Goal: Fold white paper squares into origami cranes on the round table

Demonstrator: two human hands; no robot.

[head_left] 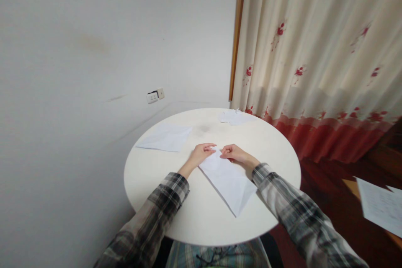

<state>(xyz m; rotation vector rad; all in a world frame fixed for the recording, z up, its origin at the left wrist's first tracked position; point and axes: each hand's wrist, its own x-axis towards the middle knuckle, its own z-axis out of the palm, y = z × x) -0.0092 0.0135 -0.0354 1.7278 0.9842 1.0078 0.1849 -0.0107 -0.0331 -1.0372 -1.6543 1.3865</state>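
Observation:
A folded sheet of white paper [228, 180] lies slantwise on the round white table, its far end between my hands and its pointed near end toward me. My left hand [201, 153] grips the far left corner of the paper, thumb on top and fingers bent around the edge. On the far right edge, my right hand [234, 153] is closed with thumb and fingertips together at the paper. Whether a bit of the paper is pinched between those fingertips is hard to make out. Fold lines cross the sheet near its lower end.
Another white sheet [166, 137] rests at the table's left side. Some white paper pieces [235, 116] lie at the far edge. The round table [188, 226] stands close to a wall with a socket [152, 98]. A curtain [298, 71] hangs right; written papers [380, 205] lie lower right.

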